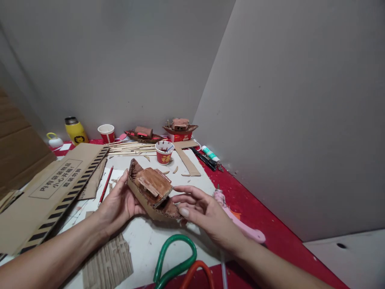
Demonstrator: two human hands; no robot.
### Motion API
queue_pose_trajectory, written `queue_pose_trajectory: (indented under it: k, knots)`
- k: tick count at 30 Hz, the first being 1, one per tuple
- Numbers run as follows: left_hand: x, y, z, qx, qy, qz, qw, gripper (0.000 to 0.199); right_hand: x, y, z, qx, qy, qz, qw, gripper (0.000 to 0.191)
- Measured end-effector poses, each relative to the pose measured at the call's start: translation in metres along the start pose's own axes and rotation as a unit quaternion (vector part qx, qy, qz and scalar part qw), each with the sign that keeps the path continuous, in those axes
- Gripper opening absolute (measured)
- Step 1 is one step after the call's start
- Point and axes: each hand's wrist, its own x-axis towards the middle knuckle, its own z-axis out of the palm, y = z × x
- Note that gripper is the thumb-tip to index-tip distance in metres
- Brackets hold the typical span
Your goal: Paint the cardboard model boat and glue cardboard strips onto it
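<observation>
A small model boat of brown-painted cardboard, with a roofed cabin, is held tilted above the white work board. My left hand closes around its far left end, the thumb along the outer side. At the near right end, my right hand grips the bow between thumb and fingers. The hull's outer side is bare tan cardboard, while the roof looks wet and shiny. Behind it stands a red paper cup with dark paint inside and on its rim.
Green-handled and orange-handled tools lie in front. A pink glue gun rests at right. Printed cardboard and a red pencil lie left. Two finished-looking boats, wooden sticks, another cup and a yellow bottle line the back.
</observation>
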Motion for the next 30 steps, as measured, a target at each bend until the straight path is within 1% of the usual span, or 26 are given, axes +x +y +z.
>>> queue_pose_trajectory:
  k: [3,6,10,13,17,22,25,28,30]
  knots:
    - [0.001,-0.004,-0.003,-0.007,0.016,0.0,1.0,0.051,-0.004,0.002,0.003,0.015,-0.03,-0.005,0.999,0.054]
    - [0.0,-0.009,-0.003,-0.025,0.03,-0.023,0.999,0.054,-0.009,0.002,0.007,0.023,-0.058,0.004,0.998,0.051]
    - [-0.004,-0.012,0.01,-0.04,0.079,-0.054,0.995,0.055,-0.016,0.001,0.014,-0.013,-0.082,0.009,0.997,0.043]
    - [-0.006,-0.01,0.017,-0.042,0.105,-0.084,0.99,0.057,-0.02,0.001,0.016,-0.029,-0.099,-0.004,0.995,0.043]
    - [-0.007,-0.004,0.016,-0.048,0.122,-0.079,0.988,0.057,-0.021,0.002,0.016,-0.046,-0.105,-0.014,0.993,0.038]
    - [-0.008,0.002,0.01,-0.044,0.182,-0.087,0.978,0.06,-0.02,0.002,0.016,-0.074,-0.098,-0.02,0.992,0.034]
    - [-0.007,0.002,0.008,-0.049,0.187,-0.088,0.977,0.059,-0.02,0.002,0.016,-0.117,-0.112,-0.028,0.986,0.029]
    - [-0.004,0.002,0.005,-0.067,0.183,-0.094,0.976,0.063,-0.022,0.001,0.016,-0.174,-0.135,-0.036,0.975,0.026]
    - [-0.003,0.002,0.002,-0.075,0.177,-0.092,0.977,0.063,-0.024,-0.002,0.014,-0.213,-0.137,-0.047,0.966,0.026]
